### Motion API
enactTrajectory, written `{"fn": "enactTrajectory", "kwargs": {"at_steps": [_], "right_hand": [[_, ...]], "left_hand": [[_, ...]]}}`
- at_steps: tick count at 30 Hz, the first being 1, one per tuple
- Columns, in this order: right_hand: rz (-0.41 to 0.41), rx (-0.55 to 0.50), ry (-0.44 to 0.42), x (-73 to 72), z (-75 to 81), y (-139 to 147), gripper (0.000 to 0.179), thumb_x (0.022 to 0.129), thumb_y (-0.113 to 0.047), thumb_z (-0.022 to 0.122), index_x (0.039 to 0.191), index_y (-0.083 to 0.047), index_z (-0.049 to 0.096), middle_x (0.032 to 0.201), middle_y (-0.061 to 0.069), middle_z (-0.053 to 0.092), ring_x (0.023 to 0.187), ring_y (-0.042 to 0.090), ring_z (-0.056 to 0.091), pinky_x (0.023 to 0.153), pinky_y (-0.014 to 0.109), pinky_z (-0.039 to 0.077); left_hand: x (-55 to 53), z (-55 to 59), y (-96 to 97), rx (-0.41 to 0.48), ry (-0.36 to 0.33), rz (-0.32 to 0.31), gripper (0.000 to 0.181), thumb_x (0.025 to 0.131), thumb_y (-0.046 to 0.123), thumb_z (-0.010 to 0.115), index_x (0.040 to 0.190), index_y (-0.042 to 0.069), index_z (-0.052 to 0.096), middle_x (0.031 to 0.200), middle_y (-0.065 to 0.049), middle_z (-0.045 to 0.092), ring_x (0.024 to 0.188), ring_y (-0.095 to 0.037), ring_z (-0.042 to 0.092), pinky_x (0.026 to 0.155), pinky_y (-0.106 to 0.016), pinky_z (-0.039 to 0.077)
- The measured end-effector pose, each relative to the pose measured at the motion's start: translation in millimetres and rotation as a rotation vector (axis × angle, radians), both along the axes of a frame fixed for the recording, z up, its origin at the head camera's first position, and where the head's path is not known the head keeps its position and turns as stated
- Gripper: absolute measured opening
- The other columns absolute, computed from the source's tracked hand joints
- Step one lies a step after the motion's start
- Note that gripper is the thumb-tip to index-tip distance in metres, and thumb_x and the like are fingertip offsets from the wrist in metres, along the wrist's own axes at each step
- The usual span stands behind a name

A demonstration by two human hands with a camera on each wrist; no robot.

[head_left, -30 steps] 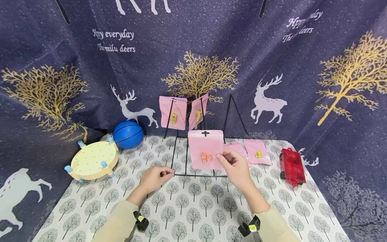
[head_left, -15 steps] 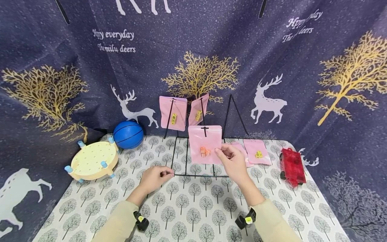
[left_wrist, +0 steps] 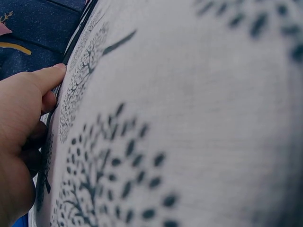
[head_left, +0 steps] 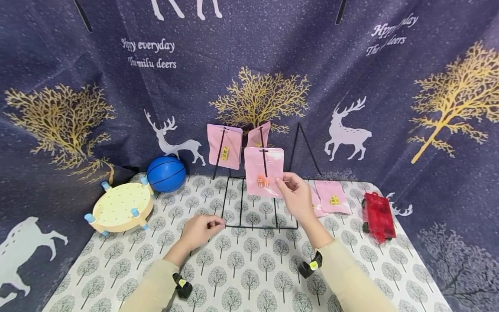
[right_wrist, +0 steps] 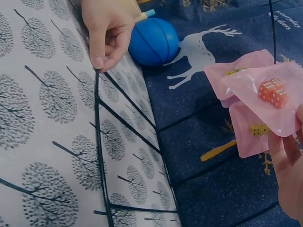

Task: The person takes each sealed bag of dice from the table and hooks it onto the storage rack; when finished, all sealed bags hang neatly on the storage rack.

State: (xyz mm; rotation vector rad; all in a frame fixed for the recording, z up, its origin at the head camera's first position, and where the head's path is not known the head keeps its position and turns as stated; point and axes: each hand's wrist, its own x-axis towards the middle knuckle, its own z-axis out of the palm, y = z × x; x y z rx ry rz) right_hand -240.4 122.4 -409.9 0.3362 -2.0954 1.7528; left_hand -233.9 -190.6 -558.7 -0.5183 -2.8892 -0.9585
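My right hand (head_left: 297, 196) pinches the lower right edge of a pink zip bag (head_left: 252, 167) with orange dice (head_left: 263, 181) inside. A black prong passes at the bag's top slot and shows in front of its pink face. The prong belongs to a black wire display rack (head_left: 257, 227). My left hand (head_left: 199, 232) pinches the rack's front left base corner with thumb and forefinger, clearest in the right wrist view. Behind the held bag, a second pink bag (head_left: 254, 137) hangs on the same prong, partly hidden. Another pink bag (head_left: 213, 143) with yellow dice hangs on the left prong.
Pink bags (head_left: 326, 190) with yellow dice lie right of the rack, one partly behind my right hand. A blue ball (head_left: 166, 174) and a cream stool-like toy (head_left: 121, 207) stand at left. A red toy car (head_left: 379, 216) sits at right. A dark patterned cloth hangs behind.
My right hand has moved the bag with orange dice up and away from me, so more of the prong now shows in front of it. My left hand has stayed at the rack corner.
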Motion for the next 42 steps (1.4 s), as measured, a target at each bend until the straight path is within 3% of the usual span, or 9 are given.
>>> {"fn": "enactTrajectory", "kwargs": {"at_steps": [3,10,18,24,27,31,35,42], "right_hand": [[0.004,-0.018,0.005,-8.5,0.9,-1.7,0.012,0.097,0.003,0.071,0.103,0.013,0.068,0.094,0.021,0.073,0.079,0.006,0.067,0.07,0.017,0.052],[-0.011,-0.041,0.015,-50.2,-22.1,-0.8,0.018,0.098,-0.001,0.07,0.109,0.013,0.069,0.099,0.028,0.071,0.079,0.006,0.064,0.072,0.017,0.052],[-0.056,-0.054,-0.007,-75.8,-22.8,-3.8,0.02,0.098,-0.011,0.074,0.11,0.005,0.072,0.102,0.02,0.074,0.082,0.011,0.065,0.074,0.019,0.051],[-0.103,-0.031,-0.052,-84.7,-22.7,-7.4,0.02,0.098,-0.014,0.074,0.11,0.002,0.072,0.102,0.017,0.075,0.084,0.014,0.065,0.074,0.02,0.051],[-0.118,-0.018,-0.072,-87.9,-27.3,-5.5,0.021,0.099,-0.016,0.074,0.11,0.002,0.073,0.102,0.017,0.076,0.08,0.012,0.066,0.073,0.022,0.056],[-0.133,0.004,-0.098,-87.1,-37.1,6.3,0.021,0.1,-0.019,0.073,0.11,-0.001,0.075,0.099,0.017,0.076,0.076,0.009,0.067,0.066,0.023,0.058],[-0.142,0.011,-0.096,-84.7,-49.4,21.4,0.018,0.1,-0.014,0.072,0.109,0.001,0.074,0.098,0.023,0.075,0.078,0.015,0.071,0.063,0.017,0.053],[-0.16,0.088,-0.155,-77.1,-69.3,51.7,0.02,0.101,-0.016,0.071,0.112,0.0,0.073,0.098,0.02,0.074,0.081,0.015,0.069,0.066,0.017,0.055]], "left_hand": [[0.3,-0.3,0.2,-0.001,0.003,-0.003,0.011,0.096,0.04,0.075,0.106,0.037,0.078,0.07,0.023,0.056,0.05,-0.004,0.047,0.046,-0.024,0.039],[0.1,-0.7,0.1,-0.001,0.001,-0.002,0.01,0.096,0.04,0.075,0.106,0.038,0.078,0.069,0.023,0.056,0.051,-0.004,0.047,0.047,-0.024,0.039],[1.5,1.0,0.5,0.003,-0.01,0.005,0.01,0.096,0.04,0.076,0.106,0.038,0.078,0.068,0.022,0.055,0.052,-0.004,0.048,0.047,-0.024,0.039],[1.8,1.0,0.7,0.003,-0.003,0.007,0.009,0.096,0.039,0.076,0.105,0.038,0.078,0.068,0.022,0.055,0.052,-0.004,0.047,0.047,-0.024,0.039],[1.7,0.0,0.3,0.01,0.001,0.004,0.009,0.096,0.037,0.077,0.105,0.038,0.078,0.069,0.022,0.055,0.052,-0.004,0.047,0.047,-0.024,0.038],[0.9,-1.7,0.8,0.023,0.02,-0.01,0.01,0.095,0.035,0.077,0.105,0.037,0.078,0.07,0.021,0.056,0.051,-0.004,0.046,0.047,-0.024,0.038],[0.2,-2.0,0.7,0.024,0.032,-0.016,0.009,0.095,0.036,0.077,0.104,0.036,0.079,0.069,0.022,0.056,0.051,-0.003,0.046,0.047,-0.024,0.038],[-0.1,-1.4,0.1,0.019,0.025,-0.012,0.009,0.096,0.038,0.076,0.105,0.037,0.078,0.069,0.022,0.056,0.049,-0.003,0.044,0.046,-0.024,0.037]]}}
